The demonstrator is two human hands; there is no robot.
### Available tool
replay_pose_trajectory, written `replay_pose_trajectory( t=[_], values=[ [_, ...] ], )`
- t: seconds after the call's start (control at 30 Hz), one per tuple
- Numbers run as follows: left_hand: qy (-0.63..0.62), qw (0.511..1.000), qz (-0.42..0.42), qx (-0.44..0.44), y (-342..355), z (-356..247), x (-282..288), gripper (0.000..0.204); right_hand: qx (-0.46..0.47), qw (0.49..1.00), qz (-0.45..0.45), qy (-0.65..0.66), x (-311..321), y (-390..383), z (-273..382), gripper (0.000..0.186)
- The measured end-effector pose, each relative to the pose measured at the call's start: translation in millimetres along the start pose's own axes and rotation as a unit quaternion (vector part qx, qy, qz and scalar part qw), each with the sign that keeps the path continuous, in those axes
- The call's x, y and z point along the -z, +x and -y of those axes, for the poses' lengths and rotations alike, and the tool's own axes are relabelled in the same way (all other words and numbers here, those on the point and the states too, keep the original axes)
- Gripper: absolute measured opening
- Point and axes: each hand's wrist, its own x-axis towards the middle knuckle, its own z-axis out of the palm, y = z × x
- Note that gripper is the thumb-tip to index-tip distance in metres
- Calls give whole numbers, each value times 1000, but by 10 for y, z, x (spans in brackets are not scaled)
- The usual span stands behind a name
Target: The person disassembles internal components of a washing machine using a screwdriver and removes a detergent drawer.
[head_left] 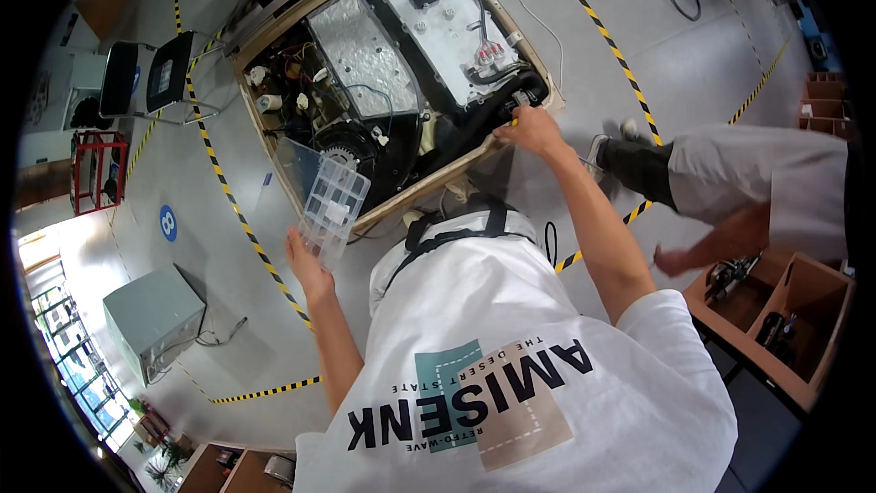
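Observation:
My left hand [307,265] grips the near end of a clear plastic compartment box [345,184], whose see-through lid [297,162] stands open. The box is held beside the left near corner of an opened appliance [365,53], which has silvery plates, wires and a round ribbed part. At the appliance's right near corner is my right hand [534,131], its fingers closed around a small thing with a yellow patch [514,123]. The fingers hide most of that thing, so its kind cannot be made out. Only small, indistinct contents show in the box.
Another person's arm [721,242] and leg [721,169] are close on my right, beside a wooden divided bin [803,310] with parts. A grey metal cabinet [155,315] stands at left, black chairs [169,68] farther off. Striped tape [239,205] crosses the floor.

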Motion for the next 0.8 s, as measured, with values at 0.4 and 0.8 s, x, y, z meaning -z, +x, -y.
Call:
replay_pose_trajectory(
  t=[0.4,0.8],
  values=[
    [0,996,-89,-2,-109,129,295,54,42,989,-115,81,-302,-53,-121,43],
    [3,986,-165,21,-250,226,346,58,43,990,-108,77,-300,-85,-109,42]
  ],
)
